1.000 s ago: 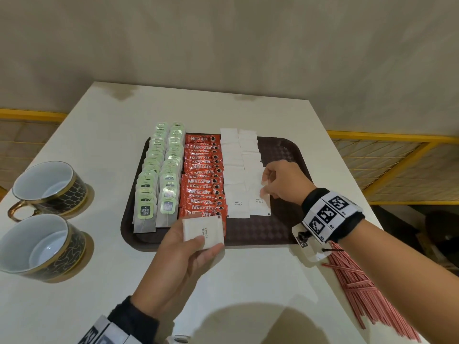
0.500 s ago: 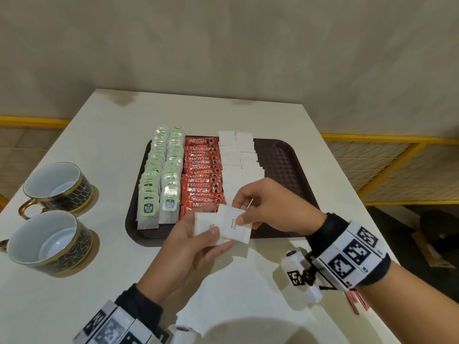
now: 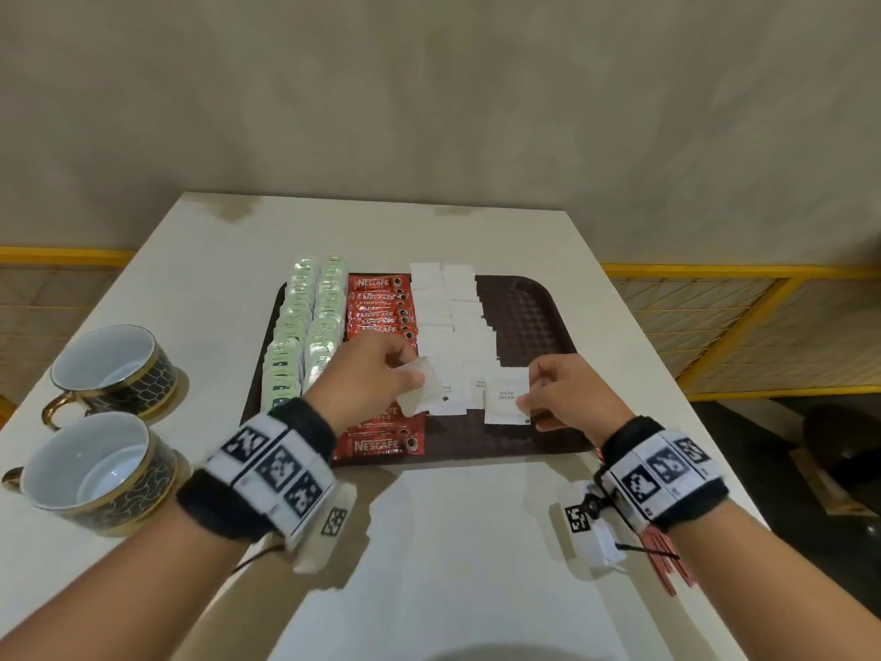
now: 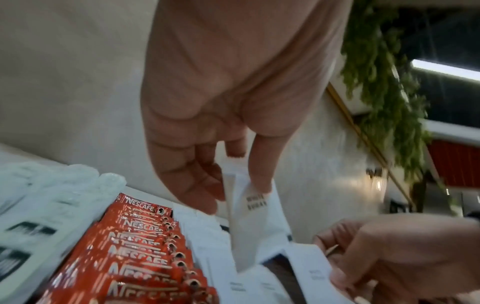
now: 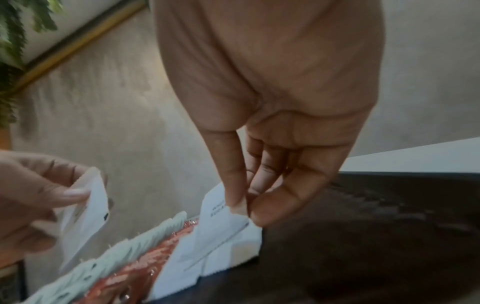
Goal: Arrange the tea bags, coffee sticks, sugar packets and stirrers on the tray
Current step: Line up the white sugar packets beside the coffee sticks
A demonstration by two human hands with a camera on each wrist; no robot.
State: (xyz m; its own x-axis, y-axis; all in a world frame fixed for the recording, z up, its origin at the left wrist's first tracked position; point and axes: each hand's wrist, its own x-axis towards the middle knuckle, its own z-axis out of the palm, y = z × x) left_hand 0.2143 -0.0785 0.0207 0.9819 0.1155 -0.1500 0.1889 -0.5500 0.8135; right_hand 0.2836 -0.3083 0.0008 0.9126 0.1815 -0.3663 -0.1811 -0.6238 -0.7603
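Observation:
A dark brown tray [image 3: 529,322] holds two rows of green tea bags [image 3: 305,322], a column of red coffee sticks [image 3: 381,307] and two columns of white sugar packets [image 3: 443,307]. My left hand [image 3: 381,374] pinches a small stack of white sugar packets [image 3: 422,388] [image 4: 249,207] over the near end of the sugar columns. My right hand [image 3: 548,393] pinches one white sugar packet [image 3: 506,402] [image 5: 221,214] by its right edge, low over the tray beside the right sugar column. Red stirrers [image 3: 662,551] lie on the table under my right wrist.
Two white cups with black-and-gold outsides [image 3: 112,369] [image 3: 95,469] stand on the table to the left of the tray. The right third of the tray shows bare surface. Yellow-framed railings [image 3: 743,322] flank the table on both sides.
My right hand drew one sugar packet from the stack in my left hand and carried it right, down to the tray. My left hand moved forward over the tray with the remaining packets.

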